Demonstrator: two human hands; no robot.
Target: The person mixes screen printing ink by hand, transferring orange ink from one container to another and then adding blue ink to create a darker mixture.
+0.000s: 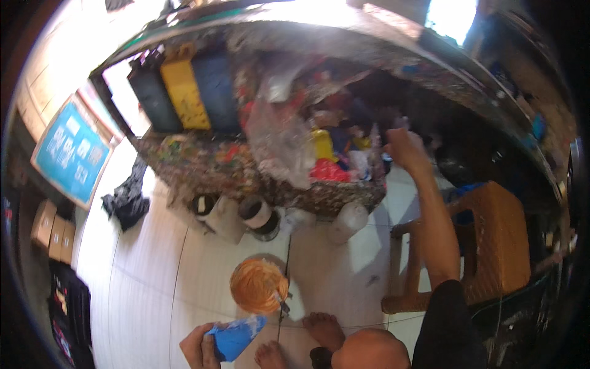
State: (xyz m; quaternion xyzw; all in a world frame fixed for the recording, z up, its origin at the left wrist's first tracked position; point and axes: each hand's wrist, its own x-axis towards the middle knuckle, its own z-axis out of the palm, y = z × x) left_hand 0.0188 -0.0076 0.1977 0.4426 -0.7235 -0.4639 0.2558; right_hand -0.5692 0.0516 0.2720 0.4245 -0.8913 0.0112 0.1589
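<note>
My left hand is closed round a blue tapered thing, like a cup or a rolled sheet, with whitish smears at its far end. A round tub of orange paste stands on the floor just beyond it, with a dark-handled tool at its right rim. My right arm stretches far forward to the bench's lower shelf. There my right hand has its fingers curled in, beside the heap of bags; blur hides what they hold, if anything.
A paint-crusted bench spans the far side, bearing yellow and dark containers and a clear plastic bag. White buckets line its foot. A brown stool stands at right. Black cloth and a blue sign board are left.
</note>
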